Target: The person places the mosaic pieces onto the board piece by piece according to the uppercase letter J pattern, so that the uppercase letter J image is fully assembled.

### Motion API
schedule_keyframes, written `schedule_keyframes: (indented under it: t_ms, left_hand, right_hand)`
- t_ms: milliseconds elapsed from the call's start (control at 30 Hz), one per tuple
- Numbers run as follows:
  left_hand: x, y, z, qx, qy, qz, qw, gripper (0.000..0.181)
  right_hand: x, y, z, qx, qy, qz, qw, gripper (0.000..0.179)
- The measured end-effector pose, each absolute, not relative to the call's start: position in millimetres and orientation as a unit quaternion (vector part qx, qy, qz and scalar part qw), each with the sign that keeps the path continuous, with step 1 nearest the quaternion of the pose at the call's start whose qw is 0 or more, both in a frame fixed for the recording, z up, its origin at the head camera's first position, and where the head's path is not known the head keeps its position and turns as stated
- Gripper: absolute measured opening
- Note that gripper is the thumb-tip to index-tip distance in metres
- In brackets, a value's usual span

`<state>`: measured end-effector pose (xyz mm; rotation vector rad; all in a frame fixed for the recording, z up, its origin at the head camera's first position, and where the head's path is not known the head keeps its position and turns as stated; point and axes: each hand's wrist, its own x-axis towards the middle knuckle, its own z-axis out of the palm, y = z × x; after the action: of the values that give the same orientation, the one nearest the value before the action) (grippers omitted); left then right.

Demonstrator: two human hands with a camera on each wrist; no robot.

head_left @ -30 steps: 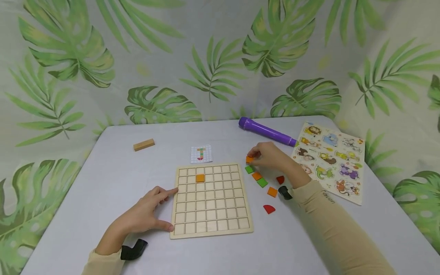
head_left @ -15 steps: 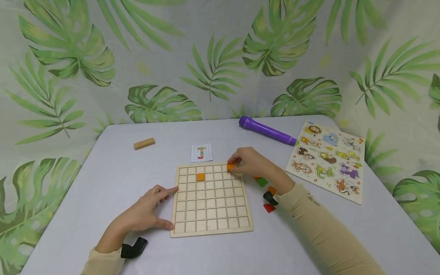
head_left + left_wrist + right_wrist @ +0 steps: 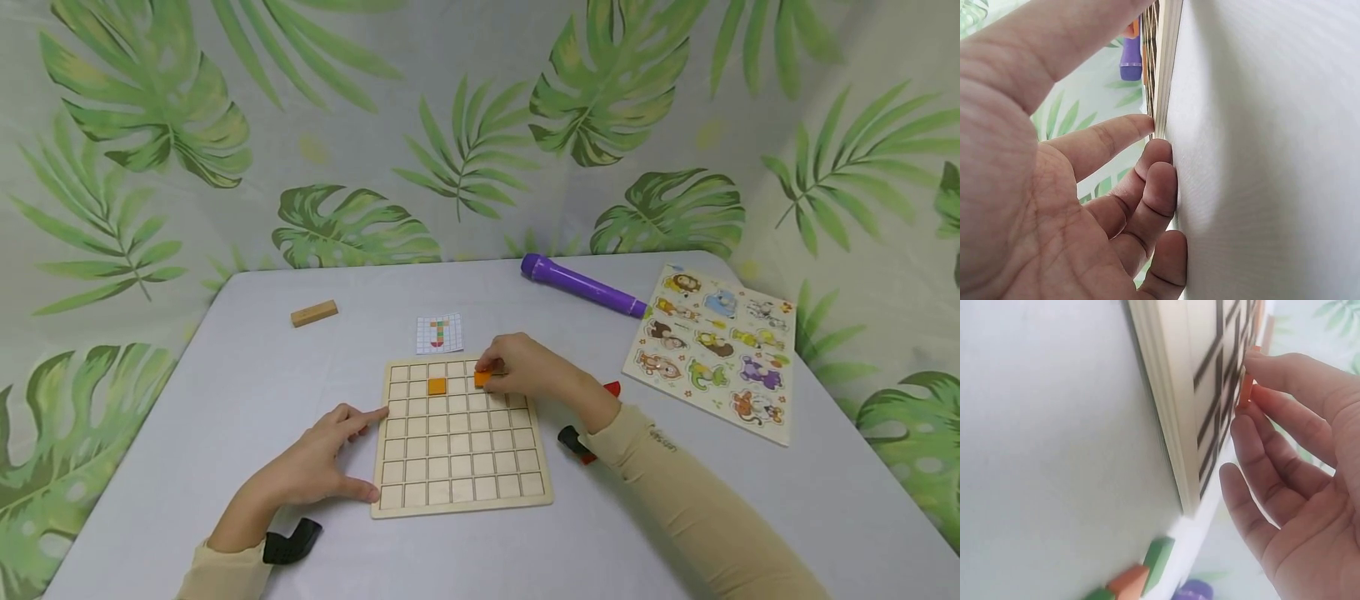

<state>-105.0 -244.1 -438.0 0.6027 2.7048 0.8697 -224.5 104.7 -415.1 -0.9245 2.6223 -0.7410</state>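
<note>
A wooden grid board (image 3: 461,511) lies flat on the table. My left hand (image 3: 318,462) rests at its left edge, index fingertip and thumb tip touching the rim; in the left wrist view the other fingers (image 3: 1160,187) bend loosely beside it. With thumb and fingertips my right hand (image 3: 525,367) pinches an orange square tile (image 3: 482,380) in the upper right part of the grid. That held tile (image 3: 1245,390) is seen edge-on in the right wrist view, right at the board's surface. Another orange square tile (image 3: 437,387) sits in a second-row cell, left of the held one.
A small pattern card (image 3: 440,333) lies behind the board. Green tiles (image 3: 1159,562) and an orange tile (image 3: 1129,582) lie right of the board, with a red piece (image 3: 612,388) by the right wrist. Around stand a wooden block (image 3: 314,313), a purple microphone (image 3: 585,287) and an animal puzzle (image 3: 712,354).
My right hand has carried the orange square tile leftward from the table beside the board to over the grid's second row. The left hand has stayed at the board's edge.
</note>
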Motion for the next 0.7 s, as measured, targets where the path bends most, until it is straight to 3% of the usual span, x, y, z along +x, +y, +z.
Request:
schedule_keyframes:
  t_ms: [700]
  left_hand:
    - [-105.5,-245.5,-442.2,0.214,0.926,0.292,0.107,0.109]
  right_hand:
    - [-222.9,94.3,-415.8,-0.331,0.902,-0.246,0.126,0.023]
